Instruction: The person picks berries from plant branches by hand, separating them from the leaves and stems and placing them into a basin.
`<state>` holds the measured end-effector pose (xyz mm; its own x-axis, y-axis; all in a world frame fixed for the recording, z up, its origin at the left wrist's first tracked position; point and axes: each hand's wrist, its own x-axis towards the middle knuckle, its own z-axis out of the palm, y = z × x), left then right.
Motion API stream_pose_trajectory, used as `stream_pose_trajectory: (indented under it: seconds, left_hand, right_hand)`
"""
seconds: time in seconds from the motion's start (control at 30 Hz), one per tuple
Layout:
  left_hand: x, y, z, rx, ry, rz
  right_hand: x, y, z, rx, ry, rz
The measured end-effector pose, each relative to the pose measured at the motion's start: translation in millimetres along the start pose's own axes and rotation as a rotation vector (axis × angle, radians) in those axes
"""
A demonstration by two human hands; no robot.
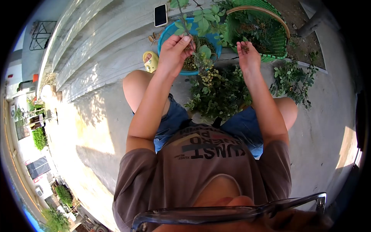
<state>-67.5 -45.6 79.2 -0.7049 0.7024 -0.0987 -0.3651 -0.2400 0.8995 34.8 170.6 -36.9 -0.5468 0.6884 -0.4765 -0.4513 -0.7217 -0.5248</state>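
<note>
My left hand [176, 54] pinches the stem of a leafy branch [203, 18] between thumb and fingers, above a blue basin [162, 42]. Leaves of the branch spread up past the basin's far rim, and clusters of small greenish berries [208, 75] hang below the hand. Many small green berries [189, 63] lie in the basin. My right hand [250, 58] is palm up with curled fingers holding a small brownish sprig [244, 48], beside the near left rim of a green woven basket [284, 48]. Leaves and brownish stalks [257, 29] fill part of the basket.
A heap of leafy branches [220, 94] lies between my knees, with another branch [295, 77] on the concrete at right. A phone [160, 15] rests on the step behind the basin. A yellow slipper [151, 62] is on a foot at left. Steps [89, 50] rise left.
</note>
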Motion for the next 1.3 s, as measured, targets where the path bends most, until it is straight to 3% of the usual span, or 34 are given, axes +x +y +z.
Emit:
stream_pose_trajectory:
  seconds: [0.2, 0.3, 0.33, 0.4, 0.47, 0.57, 0.6, 0.67, 0.73, 0.9, 1.13, 1.3]
  left_hand:
    - [-5.3, 17.5, -19.2, 0.008, 0.17, 0.127]
    - [-6.7, 23.0, -28.9, -0.021, 0.237, 0.174]
    - [-6.3, 24.8, -30.6, -0.03, 0.249, 0.175]
    - [-6.1, 27.4, -32.6, -0.044, 0.262, 0.182]
    - [-6.9, 27.8, -31.9, -0.09, 0.238, 0.137]
    - [-5.0, 25.6, -23.1, -0.198, 0.19, 0.034]
    - [-3.0, 22.7, -20.7, -0.209, 0.179, 0.034]
    - [0.6, 13.8, -15.7, -0.266, 0.113, -0.039]
    - [2.0, 6.4, -4.7, -0.296, 0.095, -0.068]
    - [-2.2, -4.7, 23.4, -0.294, 0.026, -0.112]
    - [-12.6, -9.2, 57.2, -0.114, -0.002, 0.014]
    - [-17.3, -11.6, 68.8, -0.031, 0.0, 0.084]
  right_hand:
    - [7.1, 34.1, 30.1, -0.069, -0.145, 0.053]
    - [-12.0, 37.6, 55.9, -0.588, -0.466, 0.107]
    - [-19.5, 34.6, 62.5, -0.593, -0.474, 0.105]
    - [-32.8, 27.0, 72.8, -0.864, -0.644, -0.12]
    - [-41.7, 17.1, 78.0, -0.724, -0.711, -0.1]
    - [-66.1, -10.8, 84.1, -0.57, -1.053, -0.321]
    - [-78.1, -24.4, 86.6, -0.583, -1.05, -0.332]
    - [-100.2, -49.2, 88.2, -0.853, -1.271, -0.59]
    - [-120.1, -63.6, 85.7, -0.982, -1.285, -0.696]
    - [-127.4, -78.4, 63.6, -0.896, -1.167, -0.614]
    - [-143.8, -93.9, 43.8, -1.009, -1.054, -0.667]
    - [-154.2, -93.4, 40.7, -1.125, -1.012, -0.829]
